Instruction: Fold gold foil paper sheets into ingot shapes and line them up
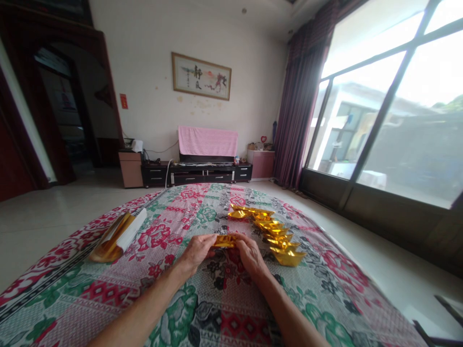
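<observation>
A piece of folded gold foil paper (225, 241) is stretched between my two hands, just above the flowered cloth. My left hand (198, 249) pinches its left end, thumb on top. At the opposite end my right hand (249, 251) is closed on it in the same way. To the right of my hands, several boat-shaped gold paper ingots (288, 255) stand in a slanting row. On the left lies a curved stack of gold foil sheets (115, 241) with a white backing showing. The undersides of my fingers are hidden.
A patterned red, green and grey cloth (170, 284) covers the rounded surface before me. Beyond it stands a low black cabinet (206, 174) with a pink cloth (208, 140) draped over a screen. A large window (376, 106) and purple curtain (298, 111) are on the right.
</observation>
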### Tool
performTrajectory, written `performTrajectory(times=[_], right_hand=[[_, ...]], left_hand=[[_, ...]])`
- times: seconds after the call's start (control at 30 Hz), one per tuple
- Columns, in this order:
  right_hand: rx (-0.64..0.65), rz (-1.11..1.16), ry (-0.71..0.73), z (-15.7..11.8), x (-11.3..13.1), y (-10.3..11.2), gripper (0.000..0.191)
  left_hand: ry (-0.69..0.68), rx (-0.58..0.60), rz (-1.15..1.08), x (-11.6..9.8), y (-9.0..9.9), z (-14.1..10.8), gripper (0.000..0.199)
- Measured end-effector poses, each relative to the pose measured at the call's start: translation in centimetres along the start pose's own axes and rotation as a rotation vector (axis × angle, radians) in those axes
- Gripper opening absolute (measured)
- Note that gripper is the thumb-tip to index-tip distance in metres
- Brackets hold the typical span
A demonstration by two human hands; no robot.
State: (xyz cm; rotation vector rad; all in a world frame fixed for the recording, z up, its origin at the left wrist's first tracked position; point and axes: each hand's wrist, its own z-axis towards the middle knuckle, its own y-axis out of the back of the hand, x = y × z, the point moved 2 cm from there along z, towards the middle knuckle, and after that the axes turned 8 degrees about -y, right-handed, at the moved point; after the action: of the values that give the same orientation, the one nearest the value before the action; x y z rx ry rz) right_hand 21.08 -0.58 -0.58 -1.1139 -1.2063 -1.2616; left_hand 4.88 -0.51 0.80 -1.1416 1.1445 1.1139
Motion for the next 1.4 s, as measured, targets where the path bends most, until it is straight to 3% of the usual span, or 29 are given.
performTrajectory(times=[0.5, 0.93, 1.2, 1.4], right_hand=[[-0.034, 0.045, 0.014, 0.5, -0.6, 0.0, 0.044], [-0.037, 0.009, 0.017, 0.1, 0.0, 0.0, 0.049], [-0.034, 0.018, 0.010, 0.1, -0.2, -0.1, 0.048], [-0.035, -0.004, 0.011, 0.1, -0.2, 0.0, 0.049]], left_hand=[[-0.031, -0.007, -0.038, 0.5, -0.4, -0.1, 0.045], [-0.012, 0.011, -0.069, 0.1, -0.3, -0.3, 0.040], [0.049, -0.051, -0.176, 0.0, -0.2, -0.2, 0.033], [0.035, -0.010, -0.147, 0.1, -0.2, -0.2, 0.035]])
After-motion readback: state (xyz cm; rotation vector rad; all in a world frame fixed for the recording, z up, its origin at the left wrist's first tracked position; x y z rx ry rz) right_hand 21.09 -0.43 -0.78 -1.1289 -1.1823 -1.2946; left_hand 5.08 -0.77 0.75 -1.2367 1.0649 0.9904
